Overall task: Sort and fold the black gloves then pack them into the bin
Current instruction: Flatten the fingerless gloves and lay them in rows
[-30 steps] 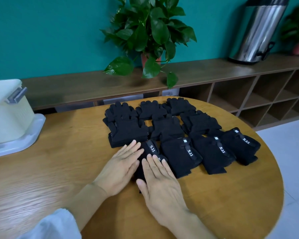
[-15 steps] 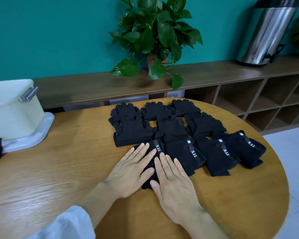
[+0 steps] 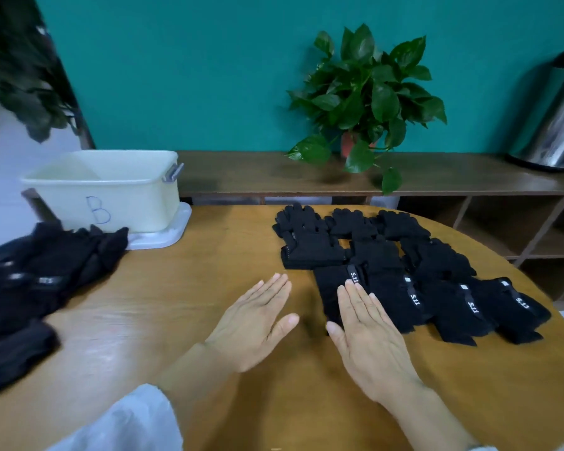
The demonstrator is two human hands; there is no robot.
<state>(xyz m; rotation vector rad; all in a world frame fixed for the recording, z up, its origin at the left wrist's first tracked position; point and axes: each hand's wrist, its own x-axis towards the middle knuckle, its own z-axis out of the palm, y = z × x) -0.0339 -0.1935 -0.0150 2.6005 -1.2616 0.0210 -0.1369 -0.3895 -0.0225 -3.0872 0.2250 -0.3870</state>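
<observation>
Biggest risk I can see: the right hand [image 3: 368,333] lies flat, fingers straight and together, on the near-left folded glove [image 3: 334,292] of the laid-out gloves [image 3: 404,271]. If it drags sideways coming off, I'd guess the fold pops open or nudges the neighbours, since they all sit touching or overlapping. The left hand [image 3: 254,323] is flat too, fingers straight and together, holding nothing, just left of that glove over bare table [image 3: 183,288]. Can't tell if it's touching the wood or hovering.

The other worry is the loose pile of gloves [image 3: 39,281], far left of the folded glove and partly over the table edge, so a careless grab could dump some on the floor.

The bin [image 3: 101,190], marked B, sits behind the pile, well left of the folded glove. Its inside is only partly visible. The pile is blurred and cut off by the frame, so no counting it, and the back-row gloves merge into one dark mass
</observation>
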